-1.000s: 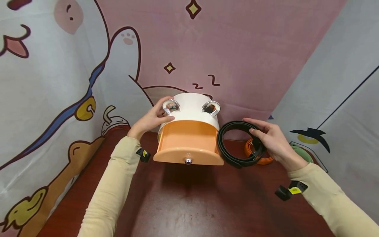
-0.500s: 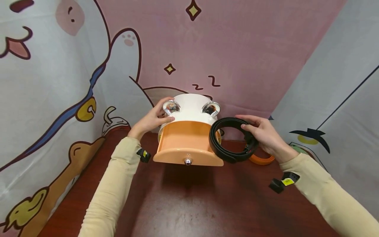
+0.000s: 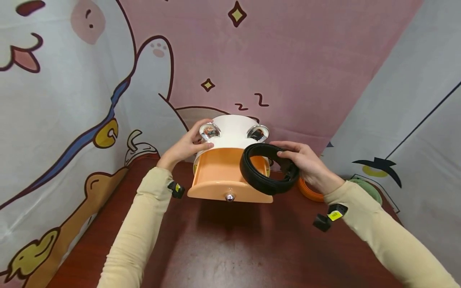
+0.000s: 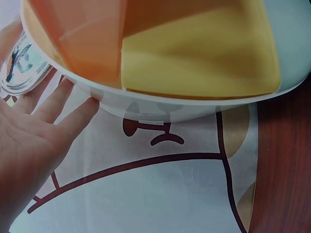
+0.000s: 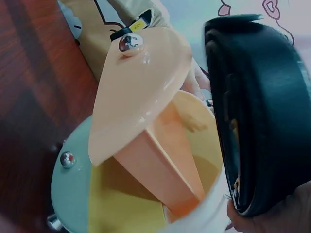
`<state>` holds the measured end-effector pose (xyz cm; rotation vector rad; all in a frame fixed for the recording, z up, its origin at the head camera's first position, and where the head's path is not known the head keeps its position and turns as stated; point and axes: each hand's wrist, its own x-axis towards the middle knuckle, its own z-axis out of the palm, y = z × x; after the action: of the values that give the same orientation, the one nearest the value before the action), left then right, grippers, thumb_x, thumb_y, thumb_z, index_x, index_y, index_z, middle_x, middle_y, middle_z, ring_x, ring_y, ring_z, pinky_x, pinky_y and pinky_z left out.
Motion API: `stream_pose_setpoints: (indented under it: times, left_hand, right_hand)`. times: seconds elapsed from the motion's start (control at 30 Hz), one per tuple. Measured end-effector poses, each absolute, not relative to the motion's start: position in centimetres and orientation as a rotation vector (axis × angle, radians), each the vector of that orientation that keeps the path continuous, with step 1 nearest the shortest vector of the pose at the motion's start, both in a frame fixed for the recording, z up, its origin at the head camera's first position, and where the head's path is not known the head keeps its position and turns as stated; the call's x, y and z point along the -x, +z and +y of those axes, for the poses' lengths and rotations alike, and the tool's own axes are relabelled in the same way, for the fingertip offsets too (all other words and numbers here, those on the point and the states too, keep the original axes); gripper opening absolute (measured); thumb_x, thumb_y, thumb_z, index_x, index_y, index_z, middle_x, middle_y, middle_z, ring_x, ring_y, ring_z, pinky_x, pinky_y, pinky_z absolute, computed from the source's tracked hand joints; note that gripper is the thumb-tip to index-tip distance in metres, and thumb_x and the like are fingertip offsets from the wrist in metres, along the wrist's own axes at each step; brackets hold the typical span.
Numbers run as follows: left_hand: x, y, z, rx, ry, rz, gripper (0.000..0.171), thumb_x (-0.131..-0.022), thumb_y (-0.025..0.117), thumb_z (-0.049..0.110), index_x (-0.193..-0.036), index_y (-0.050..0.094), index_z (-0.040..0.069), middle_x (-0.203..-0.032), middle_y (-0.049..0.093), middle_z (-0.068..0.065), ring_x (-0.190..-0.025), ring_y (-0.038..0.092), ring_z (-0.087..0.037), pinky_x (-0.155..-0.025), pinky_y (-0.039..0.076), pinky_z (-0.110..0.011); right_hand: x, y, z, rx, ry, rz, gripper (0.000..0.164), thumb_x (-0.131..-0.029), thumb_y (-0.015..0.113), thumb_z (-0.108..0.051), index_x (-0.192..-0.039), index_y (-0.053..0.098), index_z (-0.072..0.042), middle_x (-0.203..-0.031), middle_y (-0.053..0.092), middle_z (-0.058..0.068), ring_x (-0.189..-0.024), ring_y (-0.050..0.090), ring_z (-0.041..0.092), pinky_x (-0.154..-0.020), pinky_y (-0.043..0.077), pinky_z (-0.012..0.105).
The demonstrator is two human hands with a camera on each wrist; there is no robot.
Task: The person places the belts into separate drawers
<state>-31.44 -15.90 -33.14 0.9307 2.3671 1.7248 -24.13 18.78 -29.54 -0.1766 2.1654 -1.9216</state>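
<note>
A white box (image 3: 232, 130) with two chrome eye-like bumps stands against the backdrop. Its orange drawer (image 3: 210, 190), with a round chrome knob, is pulled out, and no contents show in the visible part. My left hand (image 3: 185, 148) rests on the box's left side by one bump, its fairly straight fingers against the outer wall in the left wrist view. My right hand (image 3: 306, 162) pinches a coiled black belt (image 3: 250, 172) between thumb and fingers. The coil is above the drawer's right part and hides it; whether they touch I cannot tell.
An orange coil (image 3: 309, 192), like a rolled belt, lies on the dark red table (image 3: 230, 248) behind my right wrist. Farther right is a green round item (image 3: 367, 190), partly covered by the sleeve. Printed cloth (image 3: 288, 60) encloses the table's back and sides.
My right hand has carried the black belt leftward, from beside the box to over the drawer's right part. The left hand has kept its place on the box.
</note>
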Motion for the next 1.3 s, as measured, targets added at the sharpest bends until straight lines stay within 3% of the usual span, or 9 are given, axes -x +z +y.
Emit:
stream_pose_setpoints:
  times: [0.1, 0.33, 0.53, 0.73, 0.93, 1.2, 1.3]
  left_hand:
    - [31.3, -33.1, -15.8, -0.926, 1.733, 2.349, 0.073, -0.093, 0.063, 0.002, -0.152, 0.021, 0.015, -0.109, 0.055, -0.016, -0.078, 0.054, -0.017, -0.069, 0.046, -0.028]
    - [31.3, -33.1, -15.7, -0.93, 1.735, 2.347, 0.072, -0.093, 0.063, 0.001, -0.151, 0.023, 0.017, -0.124, 0.051, -0.018, -0.091, 0.054, -0.021, -0.075, 0.046, -0.028]
    - [31.3, -33.2, -15.6, -0.926, 1.752, 2.331, 0.073, -0.092, 0.063, 0.0, -0.151, 0.022, 0.015, -0.119, 0.053, -0.017, -0.088, 0.055, -0.019, -0.074, 0.046, -0.028]
    - [31.3, -33.2, -15.6, -0.921, 1.726, 2.382, 0.072, -0.093, 0.064, 0.001, -0.15, 0.024, 0.015, -0.101, 0.055, -0.013, -0.073, 0.05, -0.015, -0.067, 0.043, -0.027]
    - [31.4, -33.2, -15.8, -0.917, 1.73, 2.356, 0.071, -0.093, 0.063, 0.001, -0.151, 0.022, 0.014, -0.108, 0.056, -0.017, -0.078, 0.054, -0.02, -0.069, 0.046, -0.029]
    - [31.3, -33.0, -15.8, -0.9, 1.701, 2.392, 0.072, -0.093, 0.063, 0.004, -0.151, 0.023, 0.018, -0.091, 0.054, -0.02, -0.071, 0.05, -0.021, -0.066, 0.045, -0.032]
    - [31.3, -33.1, -15.7, -0.883, 1.706, 2.375, 0.072, -0.094, 0.063, 0.005, -0.151, 0.022, 0.018, -0.102, 0.057, -0.02, -0.08, 0.056, -0.023, -0.07, 0.048, -0.031]
  right_hand:
    - [24.2, -29.7, 18.3, 0.192, -1.936, 2.138, 0.037, -0.097, 0.055, -0.005, -0.134, 0.053, 0.0, -0.112, 0.059, 0.013, -0.074, 0.065, 0.016, -0.065, 0.055, 0.027]
    - [24.6, -30.0, 17.3, 0.181, -1.896, 2.146, 0.038, -0.096, 0.056, -0.004, -0.131, 0.051, 0.006, -0.103, 0.06, 0.012, -0.068, 0.062, 0.017, -0.059, 0.055, 0.028]
    - [24.9, -29.7, 17.0, 0.128, -1.868, 2.182, 0.038, -0.093, 0.06, -0.002, -0.127, 0.052, 0.011, -0.096, 0.062, 0.01, -0.07, 0.063, 0.015, -0.061, 0.056, 0.029]
    - [25.1, -29.4, 17.0, 0.093, -1.779, 2.256, 0.039, -0.091, 0.061, -0.003, -0.124, 0.053, 0.016, -0.084, 0.065, 0.008, -0.065, 0.066, 0.015, -0.059, 0.056, 0.028]
    - [25.5, -29.3, 16.9, 0.138, -1.636, 2.374, 0.034, -0.089, 0.064, -0.005, -0.113, 0.058, 0.017, -0.076, 0.065, 0.007, -0.062, 0.066, 0.012, -0.058, 0.055, 0.025]
    - [25.8, -29.2, 16.6, 0.165, -1.492, 2.486, 0.026, -0.084, 0.071, -0.007, -0.099, 0.067, 0.013, -0.072, 0.065, 0.005, -0.059, 0.061, 0.011, -0.054, 0.053, 0.024]
    - [26.0, -29.7, 16.5, 0.152, -1.459, 2.51, 0.024, -0.082, 0.072, -0.008, -0.096, 0.069, 0.012, -0.073, 0.064, 0.005, -0.06, 0.059, 0.01, -0.056, 0.053, 0.024]
